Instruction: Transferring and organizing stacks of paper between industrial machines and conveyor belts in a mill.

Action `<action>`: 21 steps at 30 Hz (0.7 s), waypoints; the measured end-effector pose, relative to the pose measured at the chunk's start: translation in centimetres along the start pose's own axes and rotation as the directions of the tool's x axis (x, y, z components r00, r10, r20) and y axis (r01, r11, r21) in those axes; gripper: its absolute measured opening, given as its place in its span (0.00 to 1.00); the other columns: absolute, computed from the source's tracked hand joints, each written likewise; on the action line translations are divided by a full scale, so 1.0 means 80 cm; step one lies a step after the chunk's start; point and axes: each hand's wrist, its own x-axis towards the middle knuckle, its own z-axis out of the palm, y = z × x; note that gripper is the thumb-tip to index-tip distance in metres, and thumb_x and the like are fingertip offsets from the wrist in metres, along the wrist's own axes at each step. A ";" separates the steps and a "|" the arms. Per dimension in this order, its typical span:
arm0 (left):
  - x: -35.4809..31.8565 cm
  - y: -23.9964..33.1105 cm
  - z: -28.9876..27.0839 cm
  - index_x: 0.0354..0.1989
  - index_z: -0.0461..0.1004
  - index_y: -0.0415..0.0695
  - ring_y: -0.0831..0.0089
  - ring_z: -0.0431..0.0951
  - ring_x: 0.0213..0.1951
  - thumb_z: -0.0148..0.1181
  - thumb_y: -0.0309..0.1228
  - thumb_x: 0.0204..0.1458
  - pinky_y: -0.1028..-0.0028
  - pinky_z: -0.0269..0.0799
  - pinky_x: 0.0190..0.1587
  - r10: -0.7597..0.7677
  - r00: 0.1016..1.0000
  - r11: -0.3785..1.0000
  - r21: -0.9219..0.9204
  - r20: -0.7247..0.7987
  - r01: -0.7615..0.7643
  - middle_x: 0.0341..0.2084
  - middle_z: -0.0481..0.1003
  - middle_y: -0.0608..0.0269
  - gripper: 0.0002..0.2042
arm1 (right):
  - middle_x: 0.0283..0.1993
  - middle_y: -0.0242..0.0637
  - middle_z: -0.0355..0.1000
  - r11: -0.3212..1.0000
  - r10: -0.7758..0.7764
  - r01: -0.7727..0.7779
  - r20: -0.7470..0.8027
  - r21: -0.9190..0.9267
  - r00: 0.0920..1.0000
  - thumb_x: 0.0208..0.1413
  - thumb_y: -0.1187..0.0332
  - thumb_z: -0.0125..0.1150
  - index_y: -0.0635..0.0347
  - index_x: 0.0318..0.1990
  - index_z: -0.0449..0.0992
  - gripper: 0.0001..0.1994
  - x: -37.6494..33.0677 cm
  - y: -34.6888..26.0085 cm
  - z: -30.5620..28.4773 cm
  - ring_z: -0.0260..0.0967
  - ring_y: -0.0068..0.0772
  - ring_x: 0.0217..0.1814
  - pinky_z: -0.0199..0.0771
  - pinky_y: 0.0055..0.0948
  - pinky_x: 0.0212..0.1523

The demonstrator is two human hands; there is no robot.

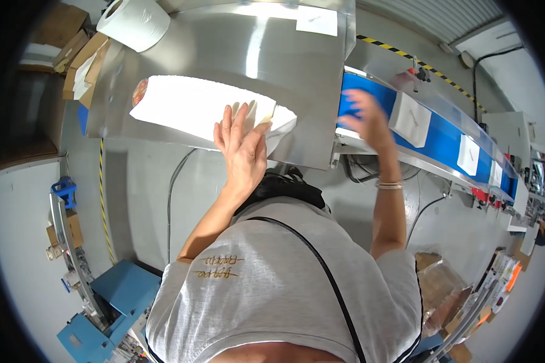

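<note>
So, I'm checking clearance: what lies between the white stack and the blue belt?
In the head view, only bare metal tabletop shows between the white stack and the blue belt.

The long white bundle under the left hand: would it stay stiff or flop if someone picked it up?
The white bundle would probably flop or splay, since thin, sheet-like pieces seem to part near the left hand. Pushed, it might slide, as the metal table looks smooth and shiny.

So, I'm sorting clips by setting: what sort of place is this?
Probably a factory or packing workshop, judging by the blue conveyor belt, the white packets on it and the yellow-and-black floor tape.
</note>
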 end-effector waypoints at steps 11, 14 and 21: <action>0.001 -0.022 -0.003 0.46 0.74 0.45 0.47 0.52 0.63 0.59 0.21 0.46 0.49 0.43 0.62 -0.004 1.000 1.000 0.017 -0.031 0.005 0.60 0.58 0.49 0.17 | 0.40 0.30 0.67 0.802 0.292 -0.360 0.213 0.477 0.932 0.57 0.65 0.57 0.63 0.45 0.67 0.13 0.012 0.004 0.029 0.62 0.18 0.44 0.69 0.21 0.44; 0.003 -0.022 -0.006 0.46 0.74 0.44 0.49 0.56 0.61 0.59 0.21 0.46 0.50 0.49 0.61 0.035 0.998 0.999 0.008 -0.049 -0.034 0.57 0.62 0.51 0.17 | 0.28 0.38 0.67 0.794 0.608 -0.527 -0.390 0.302 0.692 0.52 0.54 0.61 0.61 0.38 0.71 0.18 -0.003 0.075 -0.009 0.63 0.29 0.29 0.64 0.28 0.30; 0.003 -0.024 -0.001 0.41 0.78 0.45 0.48 0.56 0.61 0.61 0.19 0.42 0.48 0.47 0.61 0.065 0.996 0.997 0.037 -0.063 -0.063 0.56 0.63 0.53 0.15 | 0.48 0.45 0.69 0.963 -0.013 -0.090 -0.380 -0.254 0.925 0.42 0.66 0.69 0.58 0.52 0.68 0.27 -0.001 0.021 -0.003 0.66 0.46 0.48 0.66 0.39 0.48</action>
